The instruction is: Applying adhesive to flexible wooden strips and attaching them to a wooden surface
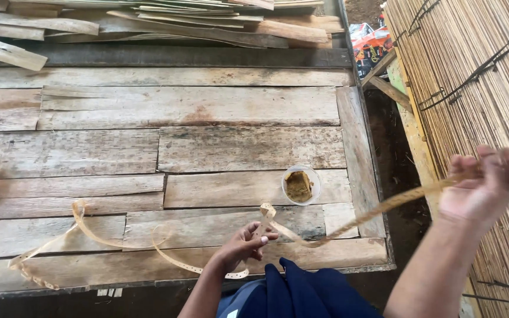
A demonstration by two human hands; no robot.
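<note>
Dark blue cloth [301, 291] sits closest, down at 6 o'clock. Just above it, left hand [244, 246] has a closed grip on one end of a thin, flat bamboo strip [349, 222]. That strip sags, then rises toward 3 o'clock, where right hand [483, 185] is closed around it. Rough, weathered plank desk [207, 147] carries a round clear cup [301, 185] of brownish paste and more curly strips [89, 232] at 8 o'clock.

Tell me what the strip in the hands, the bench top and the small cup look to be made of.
Strip: thin, pale tan and flexible, likely split bamboo or cane, since it curves between the left hand and right hand. Bench top: rough, unfinished wooden planks, grey and weathered, with visible grain and gaps. Cup: clear, probably plastic, holding a brownish-yellow substance I cannot identify.
</note>
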